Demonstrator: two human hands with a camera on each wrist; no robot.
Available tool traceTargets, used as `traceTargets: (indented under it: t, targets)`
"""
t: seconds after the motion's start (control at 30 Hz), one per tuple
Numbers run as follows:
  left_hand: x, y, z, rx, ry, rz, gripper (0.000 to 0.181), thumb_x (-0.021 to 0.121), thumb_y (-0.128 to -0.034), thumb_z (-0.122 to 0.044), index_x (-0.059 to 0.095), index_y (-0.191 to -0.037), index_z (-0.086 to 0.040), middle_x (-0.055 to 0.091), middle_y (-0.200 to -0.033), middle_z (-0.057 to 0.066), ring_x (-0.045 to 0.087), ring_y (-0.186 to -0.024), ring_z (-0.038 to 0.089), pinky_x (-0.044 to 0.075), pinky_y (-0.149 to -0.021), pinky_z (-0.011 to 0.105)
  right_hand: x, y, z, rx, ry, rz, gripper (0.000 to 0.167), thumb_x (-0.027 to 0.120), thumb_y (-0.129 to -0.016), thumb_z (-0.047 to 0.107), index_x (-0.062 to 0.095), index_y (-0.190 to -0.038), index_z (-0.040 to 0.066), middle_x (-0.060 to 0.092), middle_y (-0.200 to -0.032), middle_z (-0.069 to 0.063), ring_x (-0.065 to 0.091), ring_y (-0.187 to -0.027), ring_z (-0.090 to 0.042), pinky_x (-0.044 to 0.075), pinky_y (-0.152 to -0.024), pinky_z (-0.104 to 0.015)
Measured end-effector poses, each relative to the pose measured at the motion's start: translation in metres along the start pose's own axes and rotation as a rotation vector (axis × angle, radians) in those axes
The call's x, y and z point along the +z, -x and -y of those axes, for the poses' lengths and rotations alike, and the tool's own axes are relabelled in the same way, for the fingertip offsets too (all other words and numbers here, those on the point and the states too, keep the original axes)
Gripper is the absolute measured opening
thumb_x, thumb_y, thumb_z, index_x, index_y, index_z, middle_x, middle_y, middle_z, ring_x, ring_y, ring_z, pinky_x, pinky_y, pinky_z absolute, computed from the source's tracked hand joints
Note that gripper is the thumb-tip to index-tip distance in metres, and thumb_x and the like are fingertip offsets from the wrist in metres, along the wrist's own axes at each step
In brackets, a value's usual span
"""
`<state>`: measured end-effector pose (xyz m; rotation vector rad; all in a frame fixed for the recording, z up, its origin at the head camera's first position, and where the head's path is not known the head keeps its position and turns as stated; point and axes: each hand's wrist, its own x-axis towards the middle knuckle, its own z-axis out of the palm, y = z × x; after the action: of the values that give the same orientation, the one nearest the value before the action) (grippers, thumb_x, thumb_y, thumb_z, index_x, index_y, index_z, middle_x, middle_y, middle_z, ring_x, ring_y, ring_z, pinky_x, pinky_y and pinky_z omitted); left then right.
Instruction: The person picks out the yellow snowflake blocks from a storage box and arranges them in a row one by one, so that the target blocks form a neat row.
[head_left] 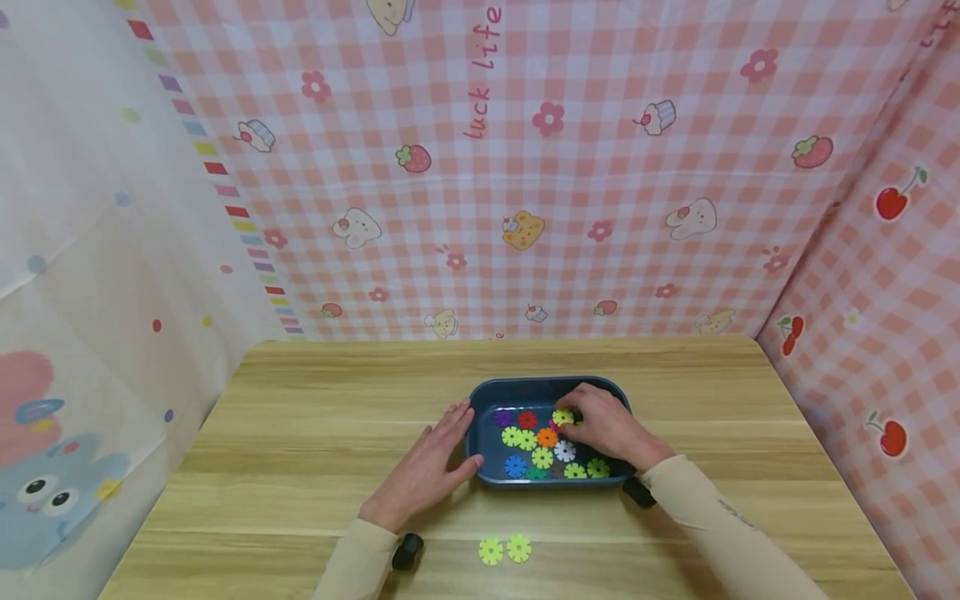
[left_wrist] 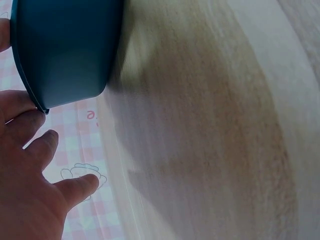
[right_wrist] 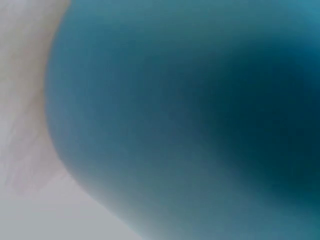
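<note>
A dark blue tray [head_left: 555, 482] holds several flower-shaped discs in yellow-green, purple, red, orange, white, blue and green. The right hand [head_left: 611, 429] reaches inside the tray's right part, its thumb and fingers pinching a yellow-green disc [head_left: 562, 417]. At the tray's left end, the left hand [head_left: 427, 467] touches the rim with spread, nearly straight fingers. In the left wrist view the left hand [left_wrist: 30, 170] has its fingers along the edge of the tray [left_wrist: 70, 50]. A blurred blue surface of the tray [right_wrist: 150, 125] fills most of the right wrist view.
Two yellow-green discs, one on the left [head_left: 491, 551] and one on the right [head_left: 518, 548], lie side by side on the wooden table [head_left: 300, 400] in front of the tray. Checked cloth [head_left: 480, 183] hangs behind the table and at its right; pale cloth hangs at the left.
</note>
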<state>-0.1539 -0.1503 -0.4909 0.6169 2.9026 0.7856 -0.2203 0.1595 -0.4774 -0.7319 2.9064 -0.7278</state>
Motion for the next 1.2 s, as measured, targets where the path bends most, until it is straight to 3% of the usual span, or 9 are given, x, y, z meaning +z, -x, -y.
traceTargets:
  t: [0.27, 0.8, 1.2]
  targets:
    - [0.001, 0.0, 0.0, -0.012, 0.001, 0.001, 0.074, 0.059, -0.1041, -0.045, 0.033, -0.163, -0.009, 0.02, -0.172, 0.003, 0.019, -0.158, 0.026, 0.022, -0.125, 0.057, -0.013, 0.014, 0.008, 0.015, -0.08, -0.011, 0.034, 0.079, -0.093, 0.02, 0.075, -0.124, 0.007, 0.063, -0.121, -0.009, 0.06, -0.11, -0.029, 0.055, -0.096, -0.052]
    - [0.002, -0.002, -0.001, -0.012, 0.006, -0.005, 0.074, 0.059, -0.1041, -0.045, 0.033, -0.163, -0.009, 0.02, -0.172, 0.003, 0.018, -0.158, 0.025, 0.022, -0.124, 0.058, -0.026, 0.048, 0.028, -0.065, -0.122, -0.098, 0.032, 0.079, -0.092, 0.018, 0.075, -0.124, 0.012, 0.063, -0.121, -0.003, 0.062, -0.107, -0.028, 0.056, -0.09, -0.048]
    - [0.002, 0.0, -0.002, -0.024, 0.009, -0.007, 0.072, 0.057, -0.1054, -0.044, 0.032, -0.163, -0.009, 0.021, -0.172, 0.003, 0.018, -0.158, 0.025, 0.021, -0.125, 0.058, -0.022, 0.072, 0.042, -0.162, -0.074, -0.163, 0.032, 0.084, -0.088, 0.017, 0.077, -0.119, 0.013, 0.064, -0.115, 0.002, 0.064, -0.102, -0.019, 0.059, -0.084, -0.038]
